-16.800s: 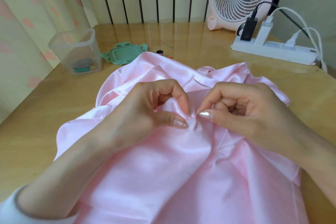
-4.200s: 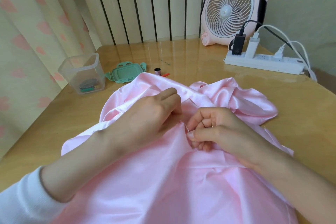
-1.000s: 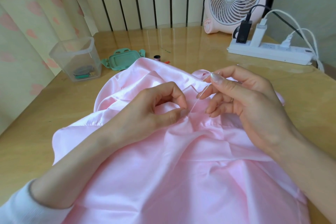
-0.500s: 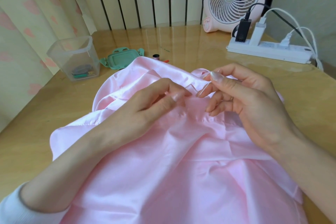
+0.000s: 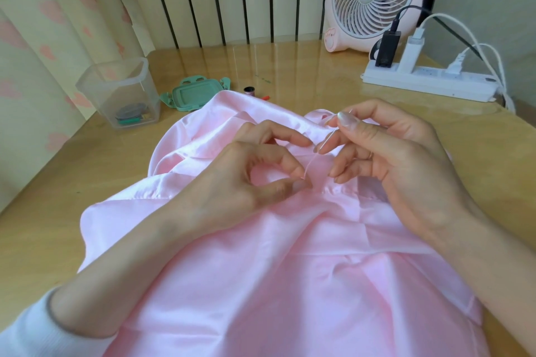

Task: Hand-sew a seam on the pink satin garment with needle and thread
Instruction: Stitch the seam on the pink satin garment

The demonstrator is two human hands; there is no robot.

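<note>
At six o'clock, nearest the viewer, the garment [image 5: 261, 284] is being left spread over the surface [image 5: 52, 188], with a white sleeve [image 5: 26, 336] showing at seven o'clock. Toward the middle, a small fold of the satin is being pinched by the left hand [image 5: 240, 182], thumb against forefinger, the other fingers [image 5: 284, 136] being held loosely bent above it. Just at three o'clock of that hand, the needle [image 5: 329, 138] is being gripped between thumb and forefinger of the right hand [image 5: 400, 159], whose remaining fingers are being held slack and half straight over the cloth.

A short run of thread [image 5: 309, 166] is being held taut from the pinched fold up to the needle, so a stitch is judged to be in the course of being pulled through. Slight puckering is being shown along the fold beside the left thumb, suggesting that some stitches are already in. Their number cannot be told, nor how much seam is left. The sewing is judged to be unfinished, since the thread is neither knotted off nor cut.

Farther off, a clear box [image 5: 121, 95] and green lid [image 5: 197, 94] are being left aside at ten o'clock, a spool [image 5: 249, 91] at eleven, and a power strip [image 5: 429, 82] and fan [image 5: 374, 0] at one o'clock.
</note>
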